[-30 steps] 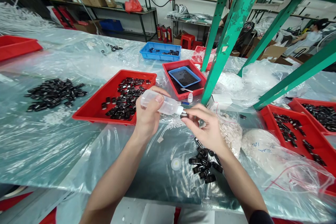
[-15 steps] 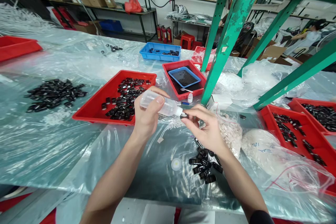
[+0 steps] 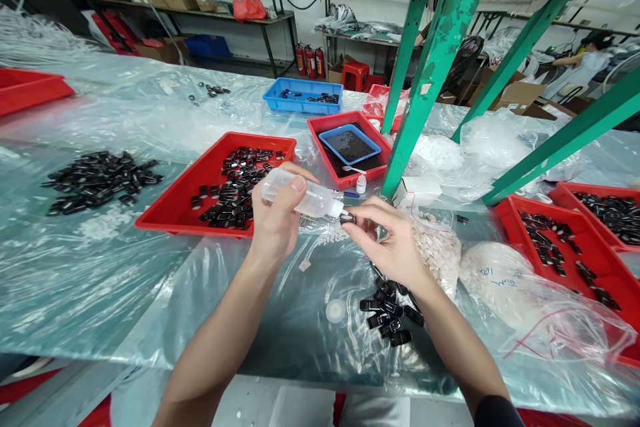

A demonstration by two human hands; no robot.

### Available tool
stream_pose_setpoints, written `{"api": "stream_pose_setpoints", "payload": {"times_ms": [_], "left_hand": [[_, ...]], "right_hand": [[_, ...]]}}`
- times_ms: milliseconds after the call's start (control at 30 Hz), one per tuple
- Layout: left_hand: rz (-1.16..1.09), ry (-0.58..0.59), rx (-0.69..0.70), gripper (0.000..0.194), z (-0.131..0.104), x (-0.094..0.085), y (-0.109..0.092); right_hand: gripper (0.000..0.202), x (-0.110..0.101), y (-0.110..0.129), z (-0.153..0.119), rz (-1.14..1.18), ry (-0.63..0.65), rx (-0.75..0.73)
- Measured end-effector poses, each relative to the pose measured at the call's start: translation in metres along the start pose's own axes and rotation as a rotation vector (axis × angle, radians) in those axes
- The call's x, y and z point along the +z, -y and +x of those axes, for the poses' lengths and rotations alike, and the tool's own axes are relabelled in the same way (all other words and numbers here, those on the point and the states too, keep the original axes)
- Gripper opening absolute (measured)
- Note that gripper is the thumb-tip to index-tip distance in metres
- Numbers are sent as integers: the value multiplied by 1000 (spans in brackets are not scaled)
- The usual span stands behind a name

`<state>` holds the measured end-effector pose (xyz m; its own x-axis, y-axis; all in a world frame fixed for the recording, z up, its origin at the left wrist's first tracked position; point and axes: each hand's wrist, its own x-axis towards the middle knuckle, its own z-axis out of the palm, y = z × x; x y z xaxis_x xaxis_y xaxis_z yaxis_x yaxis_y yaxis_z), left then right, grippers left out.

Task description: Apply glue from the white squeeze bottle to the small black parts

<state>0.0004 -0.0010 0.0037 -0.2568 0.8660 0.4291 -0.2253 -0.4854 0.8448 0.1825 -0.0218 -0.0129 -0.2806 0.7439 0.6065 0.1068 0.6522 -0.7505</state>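
My left hand [image 3: 277, 213] is wrapped round a translucent squeeze bottle [image 3: 320, 201], which is tilted with its nozzle to the right. Between thumb and fingertips, my right hand [image 3: 387, 235] pinches a small black plastic part [image 3: 347, 218]. The bottle's tip is at this part; whether they touch I cannot tell. Below my right hand lies a loose pile of similar black parts [image 3: 393, 310]. A round whitish disc [image 3: 335, 311] sits to the left of that pile. Behind my left hand stands a red tray [image 3: 175, 203] with many black parts.
A heap of black parts [image 3: 103, 180] lies at the left. Farther back are a blue tray [image 3: 303, 101] and a red tray [image 3: 341, 181] holding a smaller blue tray. A green post [image 3: 417, 90] rises behind my right hand. Plastic bags of pale pieces [image 3: 437, 247] and red trays [image 3: 597, 277] are at the right.
The bottle and the black part sit very slightly farther left in view. Both hands keep their grips, and the whole view has shifted a little.
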Motion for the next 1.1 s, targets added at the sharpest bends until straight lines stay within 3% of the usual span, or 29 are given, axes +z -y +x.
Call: {"api": "stream_pose_setpoints", "payload": {"times_ms": [533, 1100], "left_hand": [[-4, -3, -89, 39, -2, 4, -1], [-9, -26, -48, 42, -2, 4, -1]], "right_hand": [[8, 1, -3, -1, -7, 25, -4], [10, 1, -4, -1, 7, 18, 17]]}}
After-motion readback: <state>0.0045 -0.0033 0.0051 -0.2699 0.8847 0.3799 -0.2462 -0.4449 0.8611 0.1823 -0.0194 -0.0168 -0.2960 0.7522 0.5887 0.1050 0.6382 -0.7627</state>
